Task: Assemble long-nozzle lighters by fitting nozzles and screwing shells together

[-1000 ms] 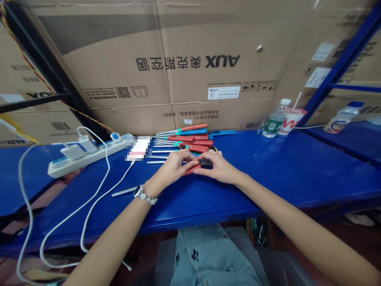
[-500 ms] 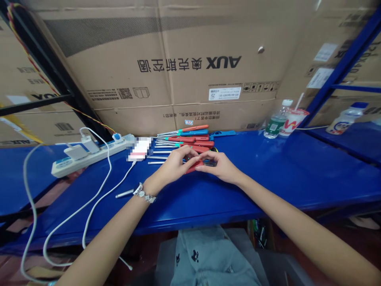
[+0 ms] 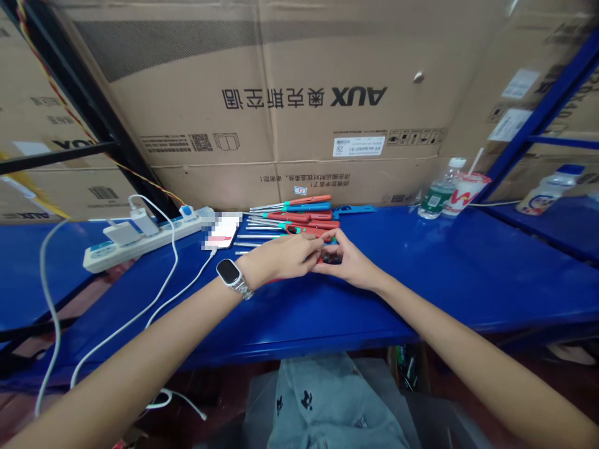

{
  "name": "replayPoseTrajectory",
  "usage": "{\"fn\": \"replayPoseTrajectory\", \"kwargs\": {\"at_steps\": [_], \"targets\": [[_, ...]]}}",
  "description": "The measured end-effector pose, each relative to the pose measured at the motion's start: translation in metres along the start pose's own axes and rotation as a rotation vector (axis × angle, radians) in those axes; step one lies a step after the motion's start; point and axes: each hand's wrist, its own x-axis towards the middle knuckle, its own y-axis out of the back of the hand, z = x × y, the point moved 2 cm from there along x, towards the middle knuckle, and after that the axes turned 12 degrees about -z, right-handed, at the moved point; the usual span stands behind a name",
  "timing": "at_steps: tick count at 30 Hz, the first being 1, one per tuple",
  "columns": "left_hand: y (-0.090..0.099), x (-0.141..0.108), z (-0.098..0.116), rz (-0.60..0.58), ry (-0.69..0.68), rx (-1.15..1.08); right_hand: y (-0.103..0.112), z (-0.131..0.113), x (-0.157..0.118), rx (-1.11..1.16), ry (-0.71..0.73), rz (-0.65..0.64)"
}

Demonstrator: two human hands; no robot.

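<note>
Several long-nosed lighters (image 3: pixel 306 200) with red, orange and blue handles and metal barrels lie in a row on the blue table, their barrels pointing left. Just in front of them my two hands meet over one red lighter (image 3: pixel 320 260), mostly covered by my fingers. My left hand (image 3: pixel 294 254), back upward, is closed with its fingertips against the lighter. Thumb and fingers of my right hand (image 3: pixel 349 259) curve round its right end, where a small dark part shows. A blue lighter casing (image 3: pixel 353 209) lies behind, at the row's right end.
At left are a white power strip (image 3: pixel 150 240) with plugs and cables, and a phone (image 3: pixel 224 231) on a cord. A water bottle (image 3: pixel 437 193) and a cup with a straw (image 3: pixel 463 193) stand at right. Cardboard boxes (image 3: pixel 299 56) wall the back of the blue table (image 3: pixel 444 268).
My left hand has rolled over, its back and watch face now turned up, and its forearm covers the loose metal barrel seen before. My right hand stays almost in place.
</note>
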Motion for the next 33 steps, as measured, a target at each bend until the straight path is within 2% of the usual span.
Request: {"fn": "replayPoseTrajectory", "kwargs": {"at_steps": [3, 9, 13, 19, 21, 24, 28, 31, 33], "targets": [[0.002, 0.002, 0.001, -0.069, 0.058, -0.042, 0.002, 0.001, -0.001, 0.009, 0.020, -0.005], [0.001, 0.008, -0.014, -0.069, -0.004, -0.310, 0.003, 0.000, 0.002, 0.162, 0.057, -0.006], [0.000, 0.014, -0.024, -0.008, -0.073, -0.506, 0.000, -0.003, 0.005, 0.260, 0.056, 0.036], [-0.017, 0.022, -0.031, 0.159, -0.078, -0.713, -0.012, -0.006, 0.011, 0.486, -0.031, 0.061], [-0.021, 0.015, -0.034, 0.253, -0.059, -0.700, -0.014, -0.006, 0.014, 0.489, -0.080, 0.092], [-0.025, -0.007, -0.043, 0.345, 0.042, -0.528, -0.014, -0.007, 0.021, 0.460, -0.153, 0.129], [-0.036, -0.035, -0.057, 0.248, 0.114, -0.309, -0.011, -0.011, 0.037, 0.446, -0.210, 0.181], [-0.045, -0.043, -0.062, 0.192, 0.133, -0.221, -0.010, -0.012, 0.053, 0.467, -0.224, 0.222], [-0.048, -0.043, -0.064, 0.196, 0.165, -0.184, -0.012, -0.013, 0.061, 0.490, -0.213, 0.257]]}}
